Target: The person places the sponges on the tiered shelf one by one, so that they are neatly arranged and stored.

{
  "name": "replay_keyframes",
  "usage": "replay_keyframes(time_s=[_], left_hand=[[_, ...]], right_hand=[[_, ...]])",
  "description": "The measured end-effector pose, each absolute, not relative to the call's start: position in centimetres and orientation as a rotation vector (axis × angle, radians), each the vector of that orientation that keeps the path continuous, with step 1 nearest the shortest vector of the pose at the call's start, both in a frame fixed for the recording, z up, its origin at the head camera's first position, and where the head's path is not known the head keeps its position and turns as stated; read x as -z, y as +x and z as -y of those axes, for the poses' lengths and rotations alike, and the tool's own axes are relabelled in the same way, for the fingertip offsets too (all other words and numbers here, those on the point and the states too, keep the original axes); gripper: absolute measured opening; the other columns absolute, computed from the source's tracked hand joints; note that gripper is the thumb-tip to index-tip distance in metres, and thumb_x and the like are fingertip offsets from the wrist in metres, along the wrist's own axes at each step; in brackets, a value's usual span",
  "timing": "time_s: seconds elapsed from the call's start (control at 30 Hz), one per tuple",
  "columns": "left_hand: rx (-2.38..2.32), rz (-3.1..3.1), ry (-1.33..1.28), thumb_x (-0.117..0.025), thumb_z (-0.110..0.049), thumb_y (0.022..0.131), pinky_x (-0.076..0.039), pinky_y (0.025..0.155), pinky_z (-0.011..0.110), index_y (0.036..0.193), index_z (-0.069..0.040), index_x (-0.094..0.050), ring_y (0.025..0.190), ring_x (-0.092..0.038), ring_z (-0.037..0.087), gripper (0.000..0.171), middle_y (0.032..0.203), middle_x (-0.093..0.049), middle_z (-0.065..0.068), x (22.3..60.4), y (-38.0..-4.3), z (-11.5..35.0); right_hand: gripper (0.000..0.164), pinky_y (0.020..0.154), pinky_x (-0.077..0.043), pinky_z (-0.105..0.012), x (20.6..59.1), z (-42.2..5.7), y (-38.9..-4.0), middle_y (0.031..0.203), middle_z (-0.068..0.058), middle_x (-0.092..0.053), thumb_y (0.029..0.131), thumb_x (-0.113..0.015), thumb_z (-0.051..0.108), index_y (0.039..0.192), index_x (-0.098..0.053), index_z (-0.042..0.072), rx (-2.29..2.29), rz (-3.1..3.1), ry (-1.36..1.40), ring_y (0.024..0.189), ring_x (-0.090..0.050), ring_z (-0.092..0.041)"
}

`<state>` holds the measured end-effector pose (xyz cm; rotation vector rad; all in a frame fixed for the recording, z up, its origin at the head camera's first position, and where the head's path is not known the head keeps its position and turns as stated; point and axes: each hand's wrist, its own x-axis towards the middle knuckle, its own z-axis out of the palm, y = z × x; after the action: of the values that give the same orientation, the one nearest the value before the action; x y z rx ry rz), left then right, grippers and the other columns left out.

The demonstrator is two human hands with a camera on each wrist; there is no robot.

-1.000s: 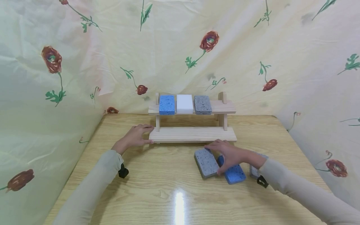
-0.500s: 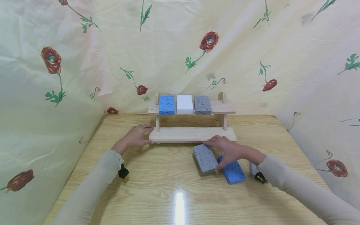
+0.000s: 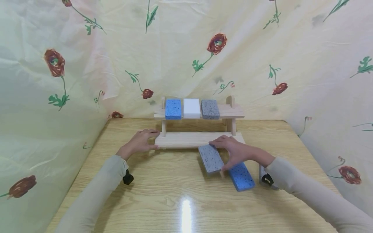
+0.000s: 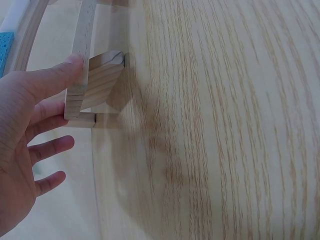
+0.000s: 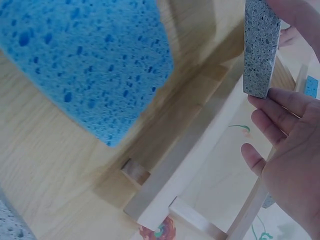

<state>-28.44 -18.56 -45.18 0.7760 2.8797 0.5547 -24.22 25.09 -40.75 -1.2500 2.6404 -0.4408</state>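
Note:
My right hand pinches a grey speckled sponge by its edges, thumb on one end and fingers on the other. The sponge is tilted and raised off the table, close in front of the lower board of a two-tier wooden shelf. In the right wrist view the grey sponge shows between thumb and fingertips. My left hand grips the left end of that lower board; in the left wrist view the thumb lies on the board's edge and other fingers spread loosely.
A blue sponge lies on the table below my right hand. Another grey sponge is partly hidden under the right wrist. Blue, white and grey sponges sit on the upper tier. A flowered cloth hangs behind.
My right hand has lifted the grey sponge from the table and moved it forward towards the lower board. The left hand has stayed put on the shelf.

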Motion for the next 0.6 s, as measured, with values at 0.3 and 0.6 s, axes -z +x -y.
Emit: replay_keyframes(time_s=[0.3, 0.6], left_hand=[[-0.556, -2.877, 0.76, -0.075, -0.043, 0.092, -0.028, 0.117, 0.065, 0.153, -0.011, -0.047, 0.147, -0.04, 0.039, 0.075, 0.158, -0.046, 0.013, 45.2, -28.4, 18.5], [-0.554, -2.878, 0.755, -0.075, -0.045, 0.092, -0.026, 0.117, 0.066, 0.153, -0.011, -0.047, 0.147, -0.039, 0.038, 0.075, 0.158, -0.046, 0.012, 45.4, -28.6, 18.6]], right_hand=[[0.105, 0.11, -0.032, -0.07, 40.0, -24.4, -24.7, 0.153, -0.021, -0.049, 0.067, -0.091, 0.042, 0.153, -0.044, 0.003, 0.517, -2.627, -1.204, 0.14, -0.042, -0.043], [0.106, 0.111, -0.031, -0.071, 39.6, -23.9, -25.3, 0.155, -0.022, -0.047, 0.067, -0.09, 0.041, 0.154, -0.042, 0.002, 0.551, -2.623, -1.204, 0.141, -0.039, -0.046]])
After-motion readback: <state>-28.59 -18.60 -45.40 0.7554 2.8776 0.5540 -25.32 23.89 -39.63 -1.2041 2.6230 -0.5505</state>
